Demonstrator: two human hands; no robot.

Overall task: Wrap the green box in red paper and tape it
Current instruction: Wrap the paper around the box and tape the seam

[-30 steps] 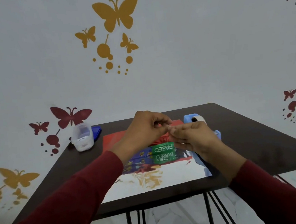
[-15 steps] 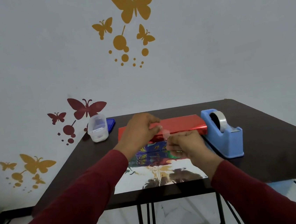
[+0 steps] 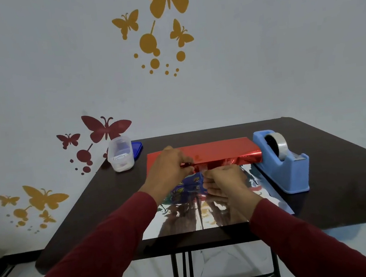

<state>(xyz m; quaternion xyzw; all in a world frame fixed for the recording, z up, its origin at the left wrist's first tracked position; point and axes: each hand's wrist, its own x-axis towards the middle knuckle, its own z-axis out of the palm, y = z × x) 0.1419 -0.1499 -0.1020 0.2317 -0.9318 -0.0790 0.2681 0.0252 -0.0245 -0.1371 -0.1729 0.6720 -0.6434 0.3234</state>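
One glossy red sheet of wrapping paper (image 3: 215, 152) lies folded across the middle of the dark table (image 3: 338, 167), silver underside spread toward the viewer. The left hand (image 3: 169, 170) pinches its folded edge; the right hand (image 3: 224, 179) pinches a clear tape strip (image 3: 201, 168) against it. Right: a blue tape dispenser (image 3: 282, 164). Left: a clear plastic tub (image 3: 120, 156)

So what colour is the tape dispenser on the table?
Light blue: the tape dispenser shows best in the head view, right of the red paper.
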